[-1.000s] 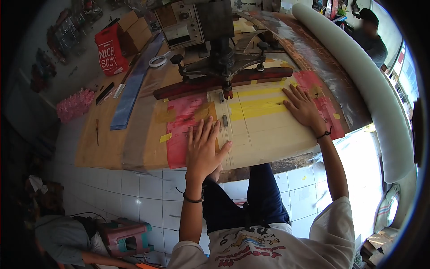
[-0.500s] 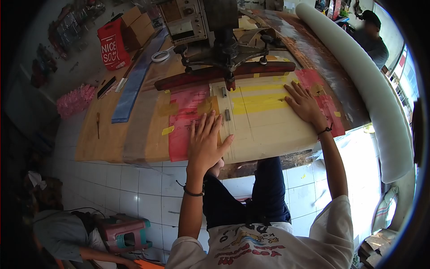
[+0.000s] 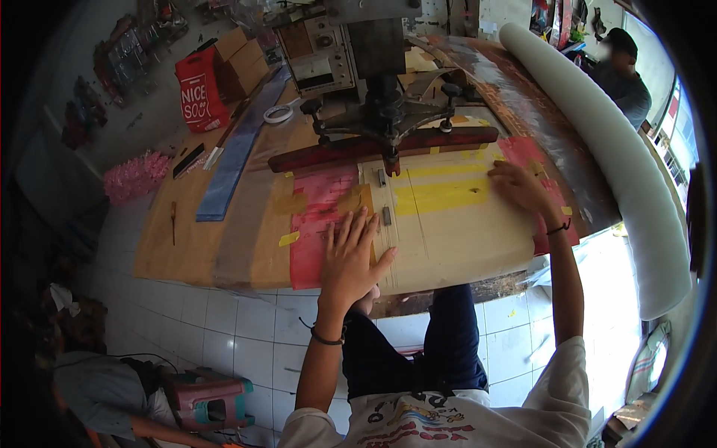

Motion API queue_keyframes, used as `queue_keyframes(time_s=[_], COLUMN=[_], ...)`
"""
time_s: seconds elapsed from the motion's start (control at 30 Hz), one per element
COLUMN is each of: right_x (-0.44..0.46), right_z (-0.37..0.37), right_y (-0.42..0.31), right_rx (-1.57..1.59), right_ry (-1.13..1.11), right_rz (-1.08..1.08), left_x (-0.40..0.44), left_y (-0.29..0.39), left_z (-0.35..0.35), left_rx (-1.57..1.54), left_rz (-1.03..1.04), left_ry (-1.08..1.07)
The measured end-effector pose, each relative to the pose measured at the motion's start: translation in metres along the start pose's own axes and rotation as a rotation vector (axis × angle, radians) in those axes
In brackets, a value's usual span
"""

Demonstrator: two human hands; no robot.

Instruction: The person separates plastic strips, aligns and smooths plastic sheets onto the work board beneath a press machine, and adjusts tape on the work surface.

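Observation:
My left hand (image 3: 352, 254) lies flat with fingers spread over the red tape strip (image 3: 308, 257) and the left edge of a cream sheet (image 3: 455, 261). Toward the right side of that sheet, my right hand (image 3: 520, 190) rests with bent fingers, nothing visible in them. Yellow tape (image 3: 441, 196) and thin drawn lines cross the sheet. Two small metal blocks, one of them a grey block (image 3: 387, 216), sit near its left edge. Just beyond the hands stands a black clamping head with a dark red squeegee bar (image 3: 299, 158).
A blue strip (image 3: 231, 160), a tape roll (image 3: 278, 114) and a thin wooden-handled tool (image 3: 174, 222) lie on the left of the table. A long white roll (image 3: 597, 119) runs along the right. One person (image 3: 624, 82) is at the back right; another person's sleeve (image 3: 97, 392) shows lower left.
My right hand's fingers have gone from flat and spread to bent. My left hand stays on the sheet's left edge. The whole view has shifted, so the table appears slightly lower.

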State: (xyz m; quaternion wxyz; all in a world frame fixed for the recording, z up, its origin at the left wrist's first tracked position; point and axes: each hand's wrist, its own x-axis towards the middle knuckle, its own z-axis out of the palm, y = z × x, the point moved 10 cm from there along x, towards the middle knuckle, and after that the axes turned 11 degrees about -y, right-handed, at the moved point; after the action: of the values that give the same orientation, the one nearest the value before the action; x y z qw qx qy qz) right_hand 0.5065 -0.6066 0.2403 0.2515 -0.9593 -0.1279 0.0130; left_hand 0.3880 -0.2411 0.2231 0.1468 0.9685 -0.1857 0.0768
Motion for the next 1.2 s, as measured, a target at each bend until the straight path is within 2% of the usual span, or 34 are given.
queue_keyframes(time_s=[0.07,0.17,0.27,0.37,0.47,0.57,0.63,0.7,0.8,0.93,1.03,1.13,1.2], right_x=[0.011,0.062,0.129,0.166,0.185,0.203,0.195,0.193,0.183,0.175,0.176,0.169,0.175], right_z=[-0.032,-0.091,-0.076,-0.048,-0.039,-0.029,-0.044,-0.04,-0.04,-0.041,-0.045,-0.047,-0.046], right_y=[0.033,0.081,0.117,0.118,0.1,0.115,0.102,0.111,0.108,0.1,0.095,0.094,0.102], right_rx=[0.287,0.018,0.099,0.142,0.059,0.071,0.115,0.208,0.357,0.37,0.65,0.523,0.602], right_ry=[0.015,0.446,0.103,-0.167,-0.194,-0.156,0.033,-0.014,0.02,0.065,0.017,0.082,0.145], right_rz=[0.25,-0.005,0.135,0.286,0.285,0.141,0.028,0.095,0.068,0.087,0.075,0.095,0.065], left_x=[0.0,0.001,0.004,0.007,0.008,0.009,0.01,0.01,0.01,0.009,0.008,0.008,0.008], left_y=[0.001,0.005,0.01,0.012,0.012,0.01,0.011,0.011,0.01,0.01,0.01,0.01,0.01], left_z=[-0.001,-0.007,-0.012,-0.013,-0.013,-0.013,-0.012,-0.01,-0.01,-0.01,-0.01,-0.01,-0.01], left_rx=[-0.005,-0.012,-0.016,-0.016,-0.007,-0.006,-0.007,-0.002,0.005,0.008,0.011,0.015,0.012], left_rz=[-0.007,-0.017,-0.011,-0.002,-0.026,-0.043,-0.047,-0.045,-0.042,-0.047,-0.042,-0.04,-0.04], left_ry=[0.0,0.006,0.007,-0.01,-0.029,-0.039,-0.057,-0.066,-0.067,-0.062,-0.06,-0.059,-0.06])
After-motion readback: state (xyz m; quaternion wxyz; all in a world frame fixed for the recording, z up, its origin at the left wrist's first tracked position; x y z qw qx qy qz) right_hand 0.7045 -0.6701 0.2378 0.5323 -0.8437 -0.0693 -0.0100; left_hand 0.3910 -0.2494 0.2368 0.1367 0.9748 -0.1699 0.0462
